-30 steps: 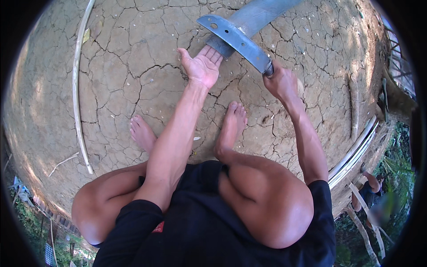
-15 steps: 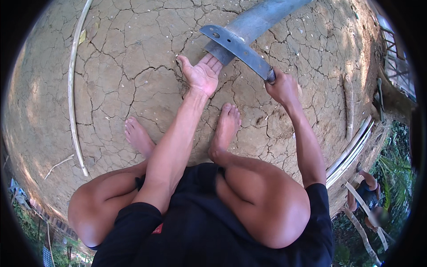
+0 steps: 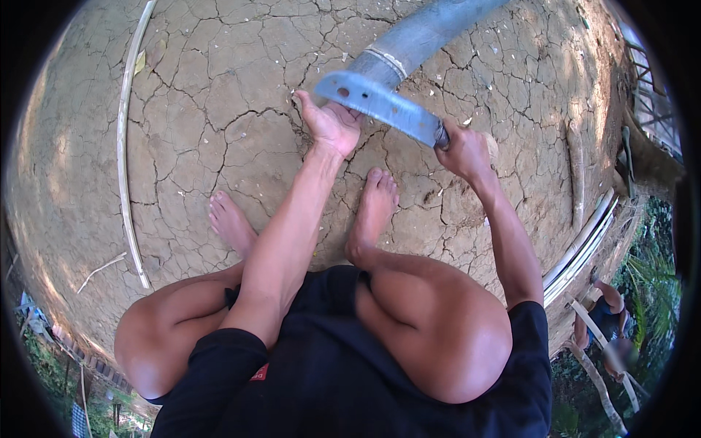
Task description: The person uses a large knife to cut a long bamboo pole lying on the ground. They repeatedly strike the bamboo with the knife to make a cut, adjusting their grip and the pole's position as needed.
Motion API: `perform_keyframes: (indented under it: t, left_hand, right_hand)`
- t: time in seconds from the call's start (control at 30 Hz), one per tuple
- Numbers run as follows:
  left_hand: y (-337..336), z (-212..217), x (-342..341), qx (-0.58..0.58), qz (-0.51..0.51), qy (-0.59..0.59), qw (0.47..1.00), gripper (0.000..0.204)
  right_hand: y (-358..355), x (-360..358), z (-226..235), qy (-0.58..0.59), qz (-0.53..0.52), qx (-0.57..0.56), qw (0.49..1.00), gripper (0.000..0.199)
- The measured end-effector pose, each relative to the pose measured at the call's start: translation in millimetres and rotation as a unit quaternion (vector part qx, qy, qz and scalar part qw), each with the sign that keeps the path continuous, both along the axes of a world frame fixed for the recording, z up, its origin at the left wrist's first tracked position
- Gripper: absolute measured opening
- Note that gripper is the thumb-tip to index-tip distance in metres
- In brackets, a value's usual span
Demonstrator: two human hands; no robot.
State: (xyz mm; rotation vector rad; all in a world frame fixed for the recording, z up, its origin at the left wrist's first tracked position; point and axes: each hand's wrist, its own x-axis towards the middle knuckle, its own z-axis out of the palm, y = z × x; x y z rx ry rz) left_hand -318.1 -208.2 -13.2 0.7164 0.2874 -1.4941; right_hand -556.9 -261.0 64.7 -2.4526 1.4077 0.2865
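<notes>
My right hand is closed round the handle of a broad machete, whose blade has holes near its tip. The blade lies across the near end of a thick blue-grey bamboo pole, with a pale ring at its joint. My left hand is palm up at that end, thumb spread and fingers stretched out under the bamboo. The blade and the bamboo partly hide its fingertips. Some motion blur softens the blade.
Dry, cracked earth spreads round my bare feet. A long pale strip lies at the left. Split strips and a stick lie at the right. Another person is at the lower right.
The machete has moved toward the near end of the bamboo, down and slightly left, uncovering the pale ring. My left hand has stayed nearly in place.
</notes>
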Motion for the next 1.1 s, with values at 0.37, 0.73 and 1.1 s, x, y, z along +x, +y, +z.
perform_keyframes:
  t: [0.37,0.73,1.1]
  left_hand:
    - [-7,-3,4,-0.006,-0.029,0.060,0.998,0.127]
    - [2,-5,-5,0.005,-0.043,0.039,0.998,0.131]
    - [4,-1,-15,0.043,-0.001,-0.031,0.999,0.136]
  right_hand:
    - [-18,-1,-23,-0.068,-0.200,-0.003,0.977,0.021]
    - [-6,3,2,-0.013,-0.176,0.029,0.984,0.024]
    - [14,0,-4,-0.004,-0.086,0.005,0.996,0.020]
